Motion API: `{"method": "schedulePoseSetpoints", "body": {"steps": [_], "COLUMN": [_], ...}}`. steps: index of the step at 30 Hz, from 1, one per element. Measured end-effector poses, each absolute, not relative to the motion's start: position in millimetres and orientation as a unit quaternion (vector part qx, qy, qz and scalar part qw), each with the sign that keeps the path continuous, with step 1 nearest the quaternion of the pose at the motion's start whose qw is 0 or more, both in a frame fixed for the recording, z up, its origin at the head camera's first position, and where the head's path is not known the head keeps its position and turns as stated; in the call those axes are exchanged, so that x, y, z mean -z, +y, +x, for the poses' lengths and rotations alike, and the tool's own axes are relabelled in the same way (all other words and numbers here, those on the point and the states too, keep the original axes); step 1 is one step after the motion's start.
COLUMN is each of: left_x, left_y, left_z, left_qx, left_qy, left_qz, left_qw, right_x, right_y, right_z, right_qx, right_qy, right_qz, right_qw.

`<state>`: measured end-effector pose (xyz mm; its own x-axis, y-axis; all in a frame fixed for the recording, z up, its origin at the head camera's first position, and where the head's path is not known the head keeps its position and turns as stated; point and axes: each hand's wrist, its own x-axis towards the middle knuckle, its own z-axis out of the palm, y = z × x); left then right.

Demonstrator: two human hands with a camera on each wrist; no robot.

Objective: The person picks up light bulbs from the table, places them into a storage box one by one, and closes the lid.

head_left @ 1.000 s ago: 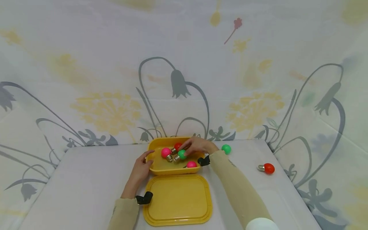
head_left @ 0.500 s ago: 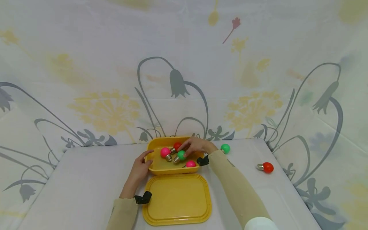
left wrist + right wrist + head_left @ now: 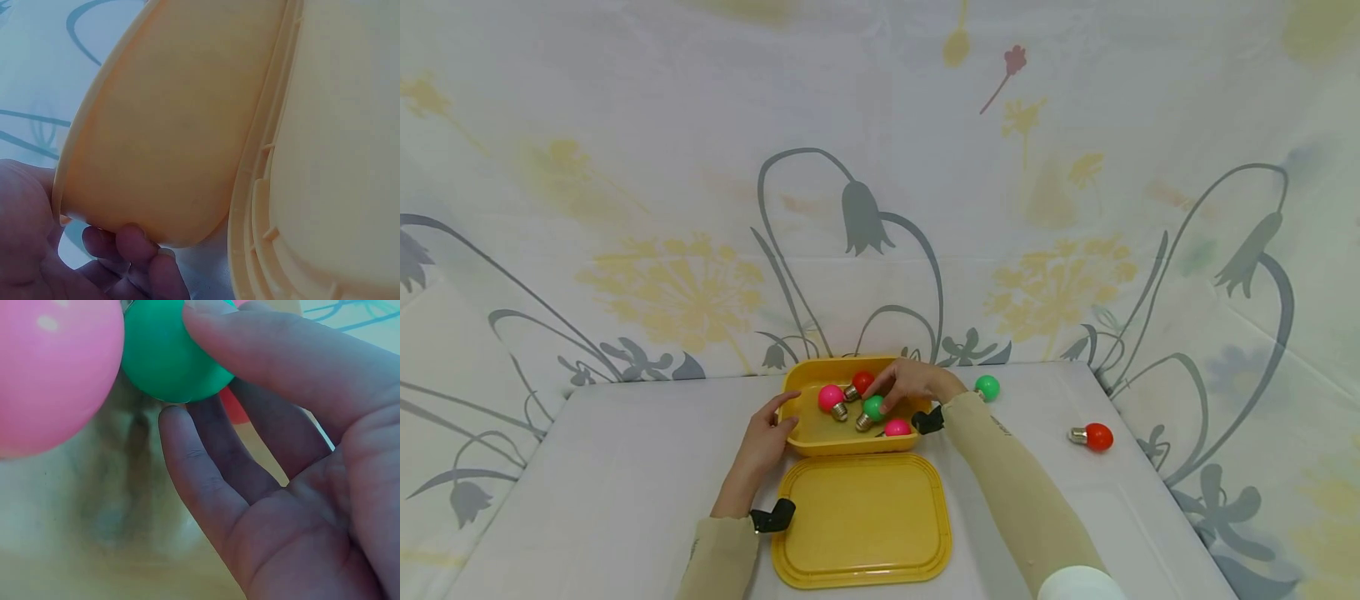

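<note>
A yellow plastic box [image 3: 808, 433] holds several small coloured light bulbs with metal screw bases. My right hand [image 3: 913, 379] reaches into it and pinches a green bulb [image 3: 873, 407] by its round end; thumb and fingers are on this green bulb [image 3: 178, 353] in the right wrist view. Close to it lie a pink bulb [image 3: 831, 397], a red bulb [image 3: 863, 382] and a second pink bulb [image 3: 897, 427]. My left hand [image 3: 766, 435] grips the box's left side at the rim. In the left wrist view, curled fingers [image 3: 134, 244] lie against the box's outer wall [image 3: 162, 125].
A yellow lid [image 3: 862, 521] lies flat on the white-covered table [image 3: 625, 475], just in front of the box. Right of the box, another green bulb [image 3: 987, 387] sits partly behind the right sleeve. Farther right lies a red bulb [image 3: 1099, 437]. A patterned cloth backdrop [image 3: 880, 208] rises behind.
The pinched green bulb has turned a little, its metal base swinging slightly right. Both hands stay in nearly the same place. The whole head view has shifted slightly.
</note>
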<state>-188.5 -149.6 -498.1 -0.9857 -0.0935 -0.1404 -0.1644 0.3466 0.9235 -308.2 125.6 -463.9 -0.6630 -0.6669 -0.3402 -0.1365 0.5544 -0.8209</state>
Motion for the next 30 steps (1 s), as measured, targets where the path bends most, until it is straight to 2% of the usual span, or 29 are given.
{"method": "schedulePoseSetpoints", "body": {"steps": [19,30], "left_x": [499.0,499.1], "left_y": [-150.0,-149.3], "left_z": [-191.4,-190.1], "left_qx": [-0.572,-0.576], "left_qy": [0.814,0.811], "left_qz": [-0.093,-0.095], "left_qw": [0.035,0.03], "right_x": [463.2,463.0], "right_y": [124.4,125.2], "right_z": [-308.6,-308.9], "right_qx": [0.401,0.425], "right_qy": [0.822,0.8], "right_qz": [-0.245,-0.253], "right_qw": [0.322,0.34]}}
